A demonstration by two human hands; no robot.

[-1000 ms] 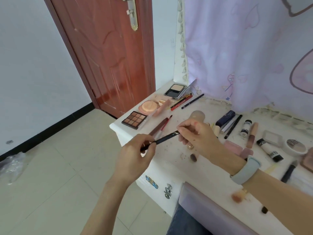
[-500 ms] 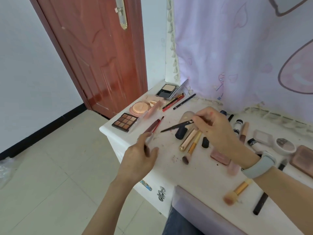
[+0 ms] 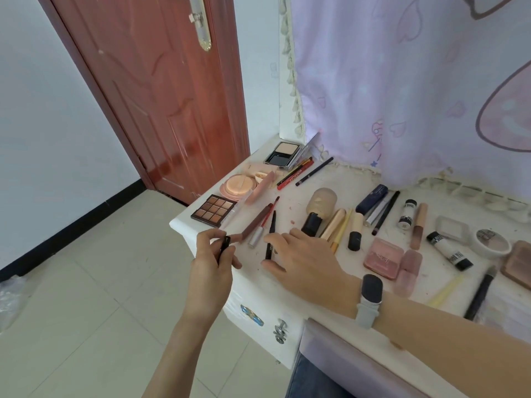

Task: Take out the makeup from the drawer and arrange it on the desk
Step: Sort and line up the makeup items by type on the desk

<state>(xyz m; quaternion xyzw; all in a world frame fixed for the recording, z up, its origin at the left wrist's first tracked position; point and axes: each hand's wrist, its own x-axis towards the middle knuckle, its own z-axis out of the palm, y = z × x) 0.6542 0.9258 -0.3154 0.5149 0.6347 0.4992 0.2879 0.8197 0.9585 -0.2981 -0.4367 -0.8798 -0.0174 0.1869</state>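
We see thin black liner pencil (image 3: 270,235) flat on worktop (image 3: 287,285) near left front corner; long axis runs front to back, slim tip toward back wall. Right hand (image 3: 301,259) over its near end, fingers (image 3: 274,239) relaxed, touching or just off it; we cannot tell which. Left hand (image 3: 214,255) at worktop's left edge, fingers pinching small black cap (image 3: 225,245). We judge task far along: palette (image 3: 215,211), brushes, tubes, compacts already spread across worktop. Left: set cap down, tidy rows. Drawer contents not visible.
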